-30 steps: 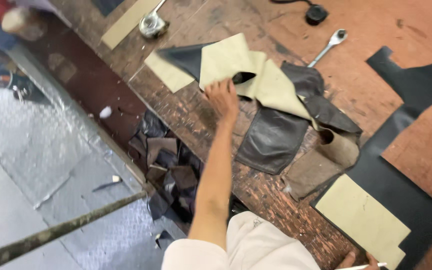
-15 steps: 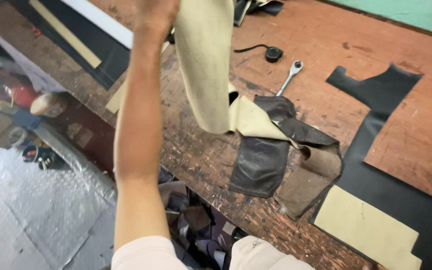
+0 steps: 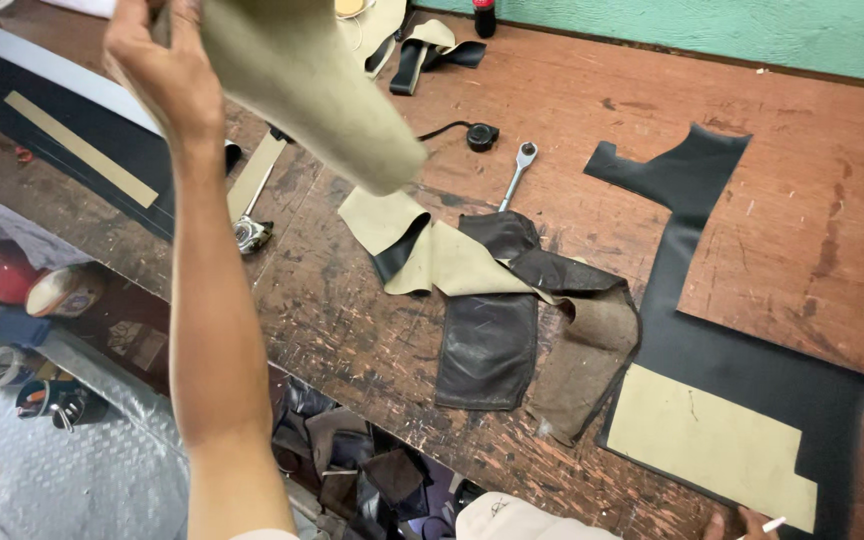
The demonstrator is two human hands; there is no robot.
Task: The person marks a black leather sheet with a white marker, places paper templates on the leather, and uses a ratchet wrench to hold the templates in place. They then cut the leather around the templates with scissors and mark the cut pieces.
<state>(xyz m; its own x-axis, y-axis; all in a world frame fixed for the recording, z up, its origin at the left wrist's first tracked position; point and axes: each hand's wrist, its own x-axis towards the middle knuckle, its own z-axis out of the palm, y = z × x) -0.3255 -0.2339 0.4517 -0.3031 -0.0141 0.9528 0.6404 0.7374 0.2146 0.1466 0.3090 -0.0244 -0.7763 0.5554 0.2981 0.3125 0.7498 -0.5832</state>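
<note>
Your worn, scarred brown wooden workbench (image 3: 782, 200) meets a green painted wall (image 3: 752, 30), with a large black leather sheet (image 3: 742, 350) lying flat. Your left hand (image 3: 157, 75) is closed around a raised beige suede-backed leather strip (image 3: 302, 80) above the bench's left side. Only fingertips of your right hand (image 3: 737, 522) show, pinching a thin white stick (image 3: 774, 524).

Wrench (image 3: 517, 173) behind leather pile (image 3: 512, 300), cut sheet (image 3: 752, 350) right

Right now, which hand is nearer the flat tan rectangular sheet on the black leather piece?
Right. The right hand sits just below the tan rectangular sheet; the left hand is raised far off, gripping a beige leather strip.
</note>
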